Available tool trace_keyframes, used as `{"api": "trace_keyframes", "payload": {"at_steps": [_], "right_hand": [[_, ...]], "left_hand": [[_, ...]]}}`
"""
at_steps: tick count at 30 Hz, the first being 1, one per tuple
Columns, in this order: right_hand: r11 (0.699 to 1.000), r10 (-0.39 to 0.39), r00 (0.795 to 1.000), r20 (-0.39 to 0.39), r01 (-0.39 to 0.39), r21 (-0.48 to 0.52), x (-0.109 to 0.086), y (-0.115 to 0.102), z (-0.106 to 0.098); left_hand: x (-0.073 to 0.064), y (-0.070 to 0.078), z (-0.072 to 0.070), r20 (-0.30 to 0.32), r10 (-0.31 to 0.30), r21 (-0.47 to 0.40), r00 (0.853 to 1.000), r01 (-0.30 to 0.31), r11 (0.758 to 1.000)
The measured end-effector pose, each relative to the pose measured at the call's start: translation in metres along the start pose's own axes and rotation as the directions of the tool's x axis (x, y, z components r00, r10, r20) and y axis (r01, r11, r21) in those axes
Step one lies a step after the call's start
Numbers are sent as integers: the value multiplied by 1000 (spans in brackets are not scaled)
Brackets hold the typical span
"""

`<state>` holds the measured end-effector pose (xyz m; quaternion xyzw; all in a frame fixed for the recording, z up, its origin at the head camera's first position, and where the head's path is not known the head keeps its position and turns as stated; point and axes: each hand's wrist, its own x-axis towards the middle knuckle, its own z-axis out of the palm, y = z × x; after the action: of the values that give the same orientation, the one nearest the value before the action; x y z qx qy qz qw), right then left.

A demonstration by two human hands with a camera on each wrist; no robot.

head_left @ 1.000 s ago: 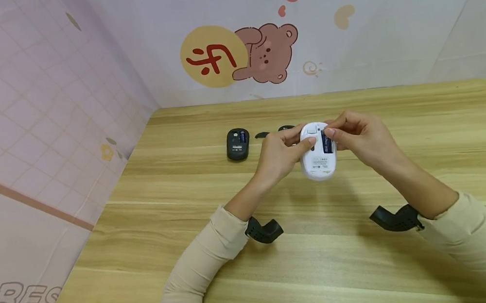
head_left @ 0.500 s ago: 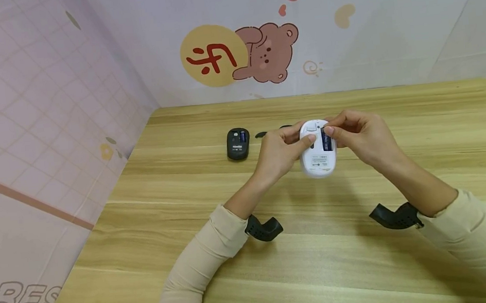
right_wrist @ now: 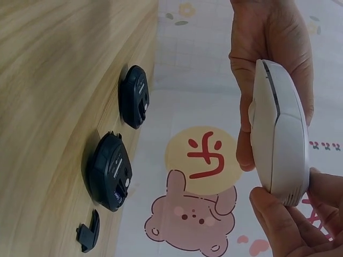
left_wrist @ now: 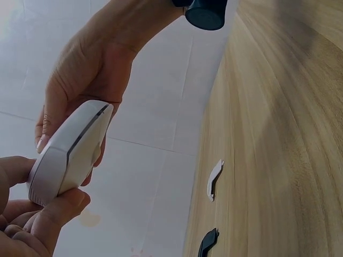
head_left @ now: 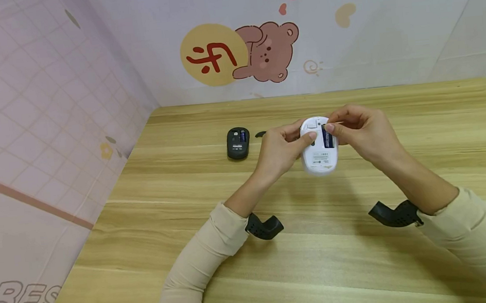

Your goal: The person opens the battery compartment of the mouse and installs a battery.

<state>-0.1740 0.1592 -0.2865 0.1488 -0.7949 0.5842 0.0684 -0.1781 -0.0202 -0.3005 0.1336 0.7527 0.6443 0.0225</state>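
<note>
A white computer mouse (head_left: 319, 156) is held above the table, its underside turned up toward the head view. Its battery bay lies uncovered, showing a dark blue battery (head_left: 328, 138). My left hand (head_left: 281, 150) grips the mouse's left side, thumb across the underside and fingers behind. On the other side my right hand (head_left: 361, 130) holds the edge, with thumb and forefinger tips together at the battery's upper end. Both wrist views show the white mouse (right_wrist: 278, 134) edge-on between the two hands, its battery bay hidden there.
Toward the back of the wooden table (head_left: 187, 215) a black mouse (head_left: 238, 143) lies underside up with a battery in it. A second black mouse (right_wrist: 134, 96) shows in the right wrist view. A white cover (left_wrist: 215, 180) and a black cover (left_wrist: 208, 242) lie nearby.
Both hands and the white mouse have risen slightly in the head view, covering more of the black things behind. The grip looks much the same, with the battery still in the bay.
</note>
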Motion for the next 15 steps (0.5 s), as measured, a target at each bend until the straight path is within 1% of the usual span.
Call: {"api": "trace_keyframes", "payload": {"at_steps": [10, 15], "right_hand": [[999, 5, 999, -35, -6, -34, 1, 2, 2], [999, 5, 999, -33, -6, -39, 2, 2, 2]], "left_hand": [[0, 1, 0, 3, 9, 11, 1000, -9, 1000], [1, 2, 0, -4, 9, 27, 1000, -9, 1000]]}}
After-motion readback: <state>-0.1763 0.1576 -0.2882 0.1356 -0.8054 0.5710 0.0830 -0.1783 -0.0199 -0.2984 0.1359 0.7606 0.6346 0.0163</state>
